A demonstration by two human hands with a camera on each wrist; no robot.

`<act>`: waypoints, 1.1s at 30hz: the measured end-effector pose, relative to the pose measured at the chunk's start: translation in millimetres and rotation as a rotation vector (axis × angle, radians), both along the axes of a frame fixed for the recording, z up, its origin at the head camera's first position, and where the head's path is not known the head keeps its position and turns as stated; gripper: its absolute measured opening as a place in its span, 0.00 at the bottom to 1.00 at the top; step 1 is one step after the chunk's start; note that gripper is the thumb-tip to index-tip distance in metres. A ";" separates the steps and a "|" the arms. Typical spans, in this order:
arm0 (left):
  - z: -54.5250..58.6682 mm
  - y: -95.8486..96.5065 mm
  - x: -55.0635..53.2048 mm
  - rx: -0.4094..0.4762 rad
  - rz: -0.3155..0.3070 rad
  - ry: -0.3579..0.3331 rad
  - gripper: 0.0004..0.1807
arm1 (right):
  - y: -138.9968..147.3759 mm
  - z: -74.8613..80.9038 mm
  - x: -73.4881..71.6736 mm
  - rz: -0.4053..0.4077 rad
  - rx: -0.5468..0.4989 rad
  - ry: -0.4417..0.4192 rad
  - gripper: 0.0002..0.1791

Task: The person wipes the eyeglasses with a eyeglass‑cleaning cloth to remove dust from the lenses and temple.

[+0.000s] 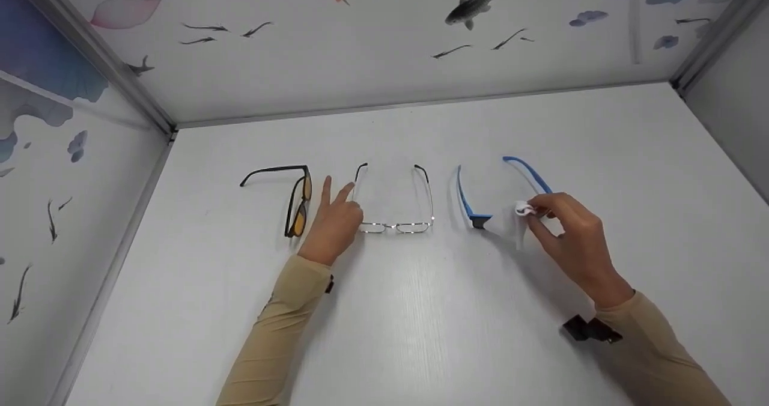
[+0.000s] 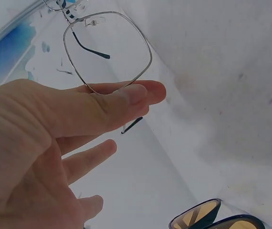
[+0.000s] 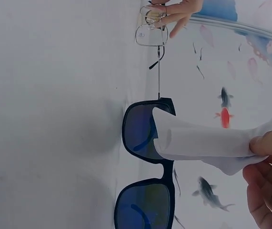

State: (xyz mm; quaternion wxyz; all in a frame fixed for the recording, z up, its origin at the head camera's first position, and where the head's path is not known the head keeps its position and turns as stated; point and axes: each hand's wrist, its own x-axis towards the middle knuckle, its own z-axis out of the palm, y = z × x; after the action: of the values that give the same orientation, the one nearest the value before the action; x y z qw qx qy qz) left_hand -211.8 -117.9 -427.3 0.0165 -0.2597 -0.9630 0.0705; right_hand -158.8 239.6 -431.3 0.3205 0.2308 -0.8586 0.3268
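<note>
My left hand pinches the rim of a pair of silver wire-framed glasses between thumb and index finger, with the other fingers spread. The pinched lens rim shows closely in the left wrist view, temples unfolded. A folded white cloth hangs from the thumb and fingertips of my right hand. Beneath and behind it stand sunglasses with a dark front, blue-tinted lenses and blue temples. In the head view, the cloth and right hand hide part of that front.
To the left of my left hand lie dark-framed glasses with orange lenses, temples unfolded. Everything rests on a white table. Panels printed with fish wall the back and left side; a plain panel stands at right.
</note>
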 end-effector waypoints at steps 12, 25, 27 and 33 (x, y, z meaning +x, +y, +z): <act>8.9 10.3 7.9 0.044 -0.077 -0.063 0.01 | 4.5 4.0 1.4 0.004 0.024 -0.016 0.18; 33.9 31.8 21.1 0.457 -0.119 -0.197 0.02 | 4.1 7.1 -1.3 -0.005 -0.011 -0.038 0.17; 36.7 35.0 22.9 0.501 -0.127 -0.208 0.02 | 3.6 7.2 -2.3 0.012 -0.028 -0.061 0.16; 39.1 42.7 27.6 0.612 -0.148 -0.206 0.03 | -0.1 6.6 -3.9 0.049 -0.066 -0.097 0.16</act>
State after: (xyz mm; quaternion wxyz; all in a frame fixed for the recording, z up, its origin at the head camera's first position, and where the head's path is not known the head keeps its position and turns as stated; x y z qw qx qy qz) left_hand -184.1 -75.1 -388.2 0.0013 -0.3174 -0.9146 -0.2504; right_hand -162.7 239.5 -424.7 0.2780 0.2252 -0.8559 0.3734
